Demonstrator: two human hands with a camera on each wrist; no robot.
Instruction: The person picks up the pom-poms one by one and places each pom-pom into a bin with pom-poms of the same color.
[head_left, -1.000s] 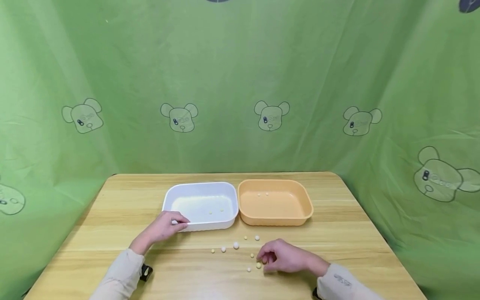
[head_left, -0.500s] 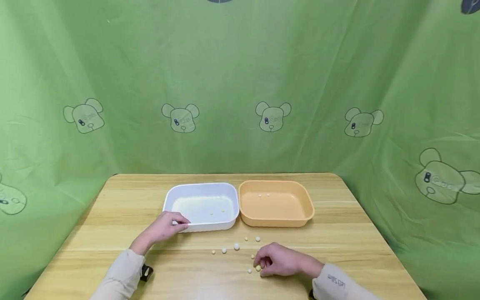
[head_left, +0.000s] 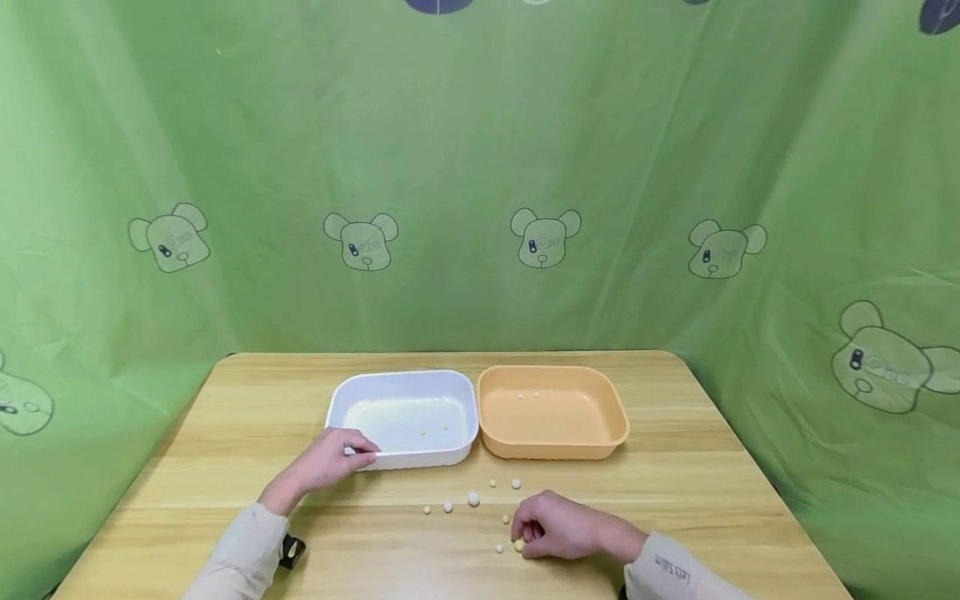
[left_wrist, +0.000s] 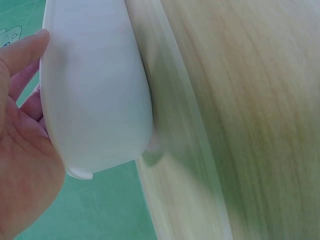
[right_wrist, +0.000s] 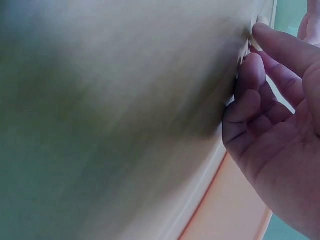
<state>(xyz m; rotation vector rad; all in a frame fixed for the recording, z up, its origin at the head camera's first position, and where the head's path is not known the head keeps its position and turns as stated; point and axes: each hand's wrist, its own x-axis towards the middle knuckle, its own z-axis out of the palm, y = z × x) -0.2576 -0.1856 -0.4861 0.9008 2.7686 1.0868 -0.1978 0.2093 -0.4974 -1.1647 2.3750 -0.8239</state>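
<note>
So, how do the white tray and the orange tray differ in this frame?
The white tray shows two small yellow balls inside; the orange tray shows two small white balls. The left hand holds the white tray's near rim, while no hand touches the orange tray. Both are open, rounded rectangles standing side by side on the table.

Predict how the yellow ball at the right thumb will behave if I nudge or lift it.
The yellow ball looks round and the wood-grain tabletop flat, so a nudge would probably roll it. It looks tiny beside the right hand, so it is likely light, and an off-centre pinch might squirt it out.
</note>
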